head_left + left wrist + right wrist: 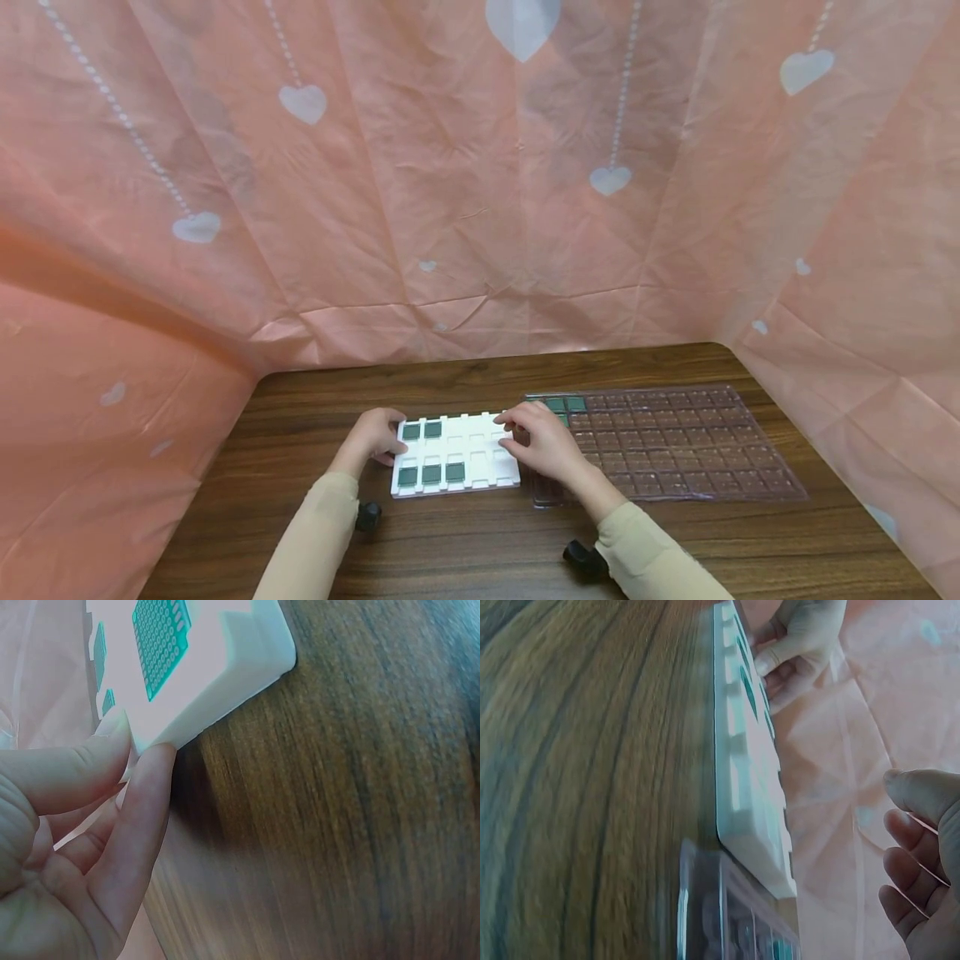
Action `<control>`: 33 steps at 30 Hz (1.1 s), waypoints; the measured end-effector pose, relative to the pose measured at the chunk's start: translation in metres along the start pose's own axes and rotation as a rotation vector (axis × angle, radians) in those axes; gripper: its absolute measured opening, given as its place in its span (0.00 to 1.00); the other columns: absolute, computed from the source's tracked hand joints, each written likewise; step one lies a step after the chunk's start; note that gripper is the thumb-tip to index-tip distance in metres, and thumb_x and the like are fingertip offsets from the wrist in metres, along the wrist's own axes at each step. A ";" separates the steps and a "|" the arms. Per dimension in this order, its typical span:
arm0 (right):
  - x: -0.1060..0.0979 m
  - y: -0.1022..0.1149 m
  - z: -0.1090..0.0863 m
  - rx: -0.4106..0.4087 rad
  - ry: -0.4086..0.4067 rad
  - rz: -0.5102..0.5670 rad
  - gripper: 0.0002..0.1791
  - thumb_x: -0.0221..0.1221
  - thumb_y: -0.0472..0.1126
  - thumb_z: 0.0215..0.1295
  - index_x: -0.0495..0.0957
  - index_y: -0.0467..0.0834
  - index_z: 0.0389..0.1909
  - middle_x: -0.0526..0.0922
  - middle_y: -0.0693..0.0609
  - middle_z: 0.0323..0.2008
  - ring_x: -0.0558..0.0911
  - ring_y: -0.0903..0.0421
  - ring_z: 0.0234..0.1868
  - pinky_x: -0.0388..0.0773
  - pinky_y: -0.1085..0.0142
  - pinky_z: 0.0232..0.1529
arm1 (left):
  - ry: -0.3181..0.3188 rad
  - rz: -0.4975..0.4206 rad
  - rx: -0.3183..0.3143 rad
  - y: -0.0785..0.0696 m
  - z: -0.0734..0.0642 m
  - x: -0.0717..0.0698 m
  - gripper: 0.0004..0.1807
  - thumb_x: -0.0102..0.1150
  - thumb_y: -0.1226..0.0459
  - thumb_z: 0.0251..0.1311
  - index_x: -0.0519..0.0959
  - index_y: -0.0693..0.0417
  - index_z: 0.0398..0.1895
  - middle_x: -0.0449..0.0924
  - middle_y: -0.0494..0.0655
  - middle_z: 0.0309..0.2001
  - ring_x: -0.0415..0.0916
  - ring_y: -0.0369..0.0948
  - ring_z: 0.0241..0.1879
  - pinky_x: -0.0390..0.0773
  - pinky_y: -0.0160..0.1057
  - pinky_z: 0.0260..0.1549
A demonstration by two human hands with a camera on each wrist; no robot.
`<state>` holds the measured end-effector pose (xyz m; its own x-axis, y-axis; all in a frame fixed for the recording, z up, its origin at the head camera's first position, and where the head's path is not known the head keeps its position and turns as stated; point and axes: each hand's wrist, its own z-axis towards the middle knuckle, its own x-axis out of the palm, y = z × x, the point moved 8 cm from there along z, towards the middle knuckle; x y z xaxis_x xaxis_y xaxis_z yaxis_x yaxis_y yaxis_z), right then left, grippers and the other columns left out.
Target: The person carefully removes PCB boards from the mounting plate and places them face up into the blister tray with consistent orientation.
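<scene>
A white tray (480, 446) with slots lies flat on the table. Two green perforated circuit boards (432, 429) sit in its far row and three more boards (431, 474) in its near row, all toward the left. My left hand (372, 437) pinches the tray's left edge; in the left wrist view its thumb (82, 769) lies at the rim, close to a board (161, 645). Above the tray's right end hovers my right hand (546, 442), its fingers loosely bent. In the right wrist view, nothing shows between the right fingers (911, 881), which are apart from the tray.
Right of the white tray lies a clear plastic tray (675, 442) with many small compartments; a few green boards (575, 404) sit in its far left corner. Wooden table (465, 550) extends around both. A pink curtain (480, 208) with hearts hangs behind and at the sides.
</scene>
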<state>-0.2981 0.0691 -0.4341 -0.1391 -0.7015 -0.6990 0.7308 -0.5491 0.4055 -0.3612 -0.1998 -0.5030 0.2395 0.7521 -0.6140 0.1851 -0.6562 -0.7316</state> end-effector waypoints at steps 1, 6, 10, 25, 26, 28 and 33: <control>0.001 0.001 0.000 -0.005 0.003 -0.003 0.16 0.73 0.36 0.53 0.83 0.43 0.43 0.81 0.51 0.33 0.75 0.54 0.33 0.75 0.66 0.33 | 0.001 -0.001 0.000 0.000 0.000 0.000 0.32 0.68 0.82 0.46 0.74 0.71 0.60 0.74 0.59 0.37 0.79 0.48 0.30 0.87 0.41 0.21; 0.007 0.007 0.001 -0.026 -0.001 -0.011 0.17 0.73 0.36 0.52 0.83 0.44 0.44 0.83 0.51 0.35 0.75 0.55 0.35 0.76 0.65 0.34 | -0.003 -0.001 0.002 0.000 -0.001 0.000 0.32 0.68 0.82 0.46 0.74 0.71 0.59 0.74 0.59 0.36 0.79 0.48 0.29 0.87 0.41 0.21; 0.015 0.011 0.002 -0.037 0.004 -0.009 0.18 0.73 0.36 0.50 0.83 0.44 0.44 0.83 0.52 0.36 0.77 0.56 0.38 0.78 0.63 0.38 | -0.006 0.002 -0.002 0.000 -0.001 0.000 0.32 0.69 0.82 0.46 0.74 0.71 0.59 0.74 0.59 0.35 0.79 0.48 0.29 0.86 0.41 0.20; 0.042 0.029 0.002 -0.019 0.093 -0.039 0.20 0.74 0.41 0.49 0.83 0.45 0.46 0.84 0.53 0.41 0.79 0.53 0.46 0.79 0.59 0.49 | -0.010 0.000 0.003 -0.002 -0.004 -0.001 0.31 0.68 0.82 0.46 0.74 0.71 0.59 0.73 0.59 0.34 0.78 0.48 0.28 0.86 0.41 0.20; 0.044 0.030 0.002 -0.016 0.101 -0.046 0.21 0.74 0.42 0.49 0.83 0.45 0.46 0.84 0.54 0.42 0.79 0.53 0.46 0.79 0.59 0.49 | -0.010 -0.001 0.003 -0.002 -0.003 -0.001 0.31 0.68 0.82 0.46 0.74 0.71 0.59 0.73 0.59 0.35 0.78 0.48 0.28 0.86 0.41 0.20; 0.048 0.031 0.002 -0.009 0.120 -0.061 0.21 0.74 0.43 0.49 0.83 0.46 0.46 0.84 0.54 0.42 0.79 0.53 0.46 0.79 0.59 0.49 | -0.009 0.002 0.007 -0.002 -0.003 -0.001 0.31 0.68 0.82 0.46 0.74 0.72 0.59 0.73 0.59 0.35 0.78 0.48 0.28 0.86 0.41 0.20; 0.059 0.035 0.003 0.007 0.169 -0.102 0.22 0.74 0.46 0.49 0.83 0.47 0.47 0.83 0.54 0.43 0.78 0.54 0.46 0.79 0.59 0.49 | -0.006 0.002 0.001 -0.001 -0.003 0.000 0.31 0.68 0.82 0.47 0.74 0.71 0.59 0.73 0.59 0.35 0.78 0.48 0.28 0.86 0.41 0.20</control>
<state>-0.2823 0.0072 -0.4595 -0.0976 -0.5558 -0.8256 0.7141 -0.6169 0.3309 -0.3591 -0.1996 -0.5013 0.2344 0.7512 -0.6171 0.1836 -0.6576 -0.7307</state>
